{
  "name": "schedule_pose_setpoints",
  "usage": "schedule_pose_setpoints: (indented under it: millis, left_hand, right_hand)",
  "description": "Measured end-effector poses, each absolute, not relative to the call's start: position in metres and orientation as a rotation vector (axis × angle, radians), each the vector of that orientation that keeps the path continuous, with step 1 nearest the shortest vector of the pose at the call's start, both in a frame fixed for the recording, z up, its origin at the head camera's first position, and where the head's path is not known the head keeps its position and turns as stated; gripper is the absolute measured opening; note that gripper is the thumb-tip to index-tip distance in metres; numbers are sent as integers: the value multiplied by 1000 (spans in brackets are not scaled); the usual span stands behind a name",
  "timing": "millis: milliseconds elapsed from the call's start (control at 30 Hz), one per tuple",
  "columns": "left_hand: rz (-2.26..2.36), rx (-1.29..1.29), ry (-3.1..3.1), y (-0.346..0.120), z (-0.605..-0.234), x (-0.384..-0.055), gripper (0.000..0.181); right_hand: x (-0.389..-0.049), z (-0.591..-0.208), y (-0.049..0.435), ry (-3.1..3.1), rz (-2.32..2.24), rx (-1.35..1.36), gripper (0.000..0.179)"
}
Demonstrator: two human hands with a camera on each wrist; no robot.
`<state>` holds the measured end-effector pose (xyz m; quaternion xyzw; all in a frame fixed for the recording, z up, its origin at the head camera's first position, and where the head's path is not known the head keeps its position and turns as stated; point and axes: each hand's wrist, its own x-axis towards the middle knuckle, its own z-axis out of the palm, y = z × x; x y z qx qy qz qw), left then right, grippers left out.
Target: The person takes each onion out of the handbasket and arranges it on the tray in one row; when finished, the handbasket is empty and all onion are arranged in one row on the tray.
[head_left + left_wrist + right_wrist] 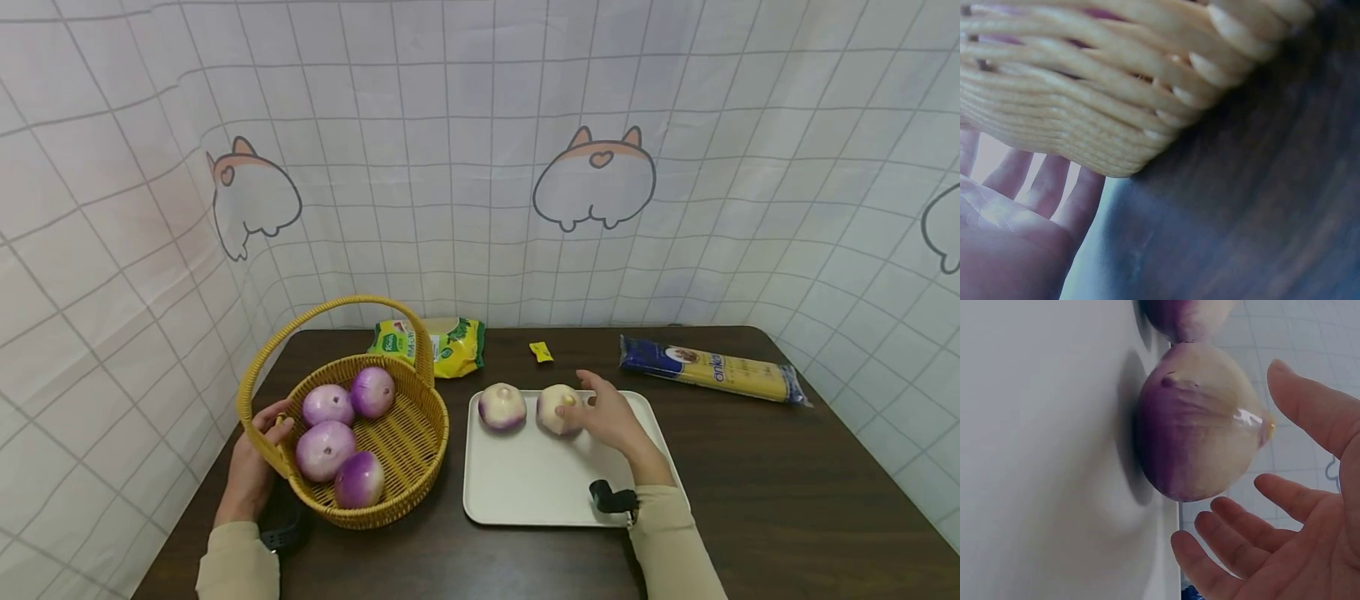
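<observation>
A wicker basket (405, 487) with a tall arched handle holds several purple onions (326, 451) on its left side. At its left rim, by the foot of the handle, my left hand (258, 446) grips the basket; in the left wrist view the fingertips are hidden behind the weave (1066, 125). Two more purple-and-white onions stand along the back of a white tray (540, 492): one on the left (502, 407), one on the right (1197, 425). My right hand (611, 417) hovers around the right one, its fingers spread and apart from it.
Behind the basket lies a yellow-green packet (457, 346). A small yellow wrapper (541, 352) is beyond the tray. To the back right rests a long blue-and-yellow pasta packet (712, 369). A gridded curtain (480, 208) encloses the dark table (795, 483).
</observation>
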<state>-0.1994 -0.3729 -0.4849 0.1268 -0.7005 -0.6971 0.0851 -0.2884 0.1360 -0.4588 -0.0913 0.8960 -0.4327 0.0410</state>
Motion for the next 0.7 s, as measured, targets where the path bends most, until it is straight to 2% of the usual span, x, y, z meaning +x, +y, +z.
schedule_pose_setpoints:
  millis: [433, 700]
  left_hand:
    - [-2079, 403, -2087, -374, -487, -201, 53]
    - [-2085, 394, -2075, -375, -488, -202, 53]
  right_hand:
    - [-288, -452, 130, 2850, -1446, -208, 74]
    - [-282, -444, 113, 2858, -1725, -236, 59]
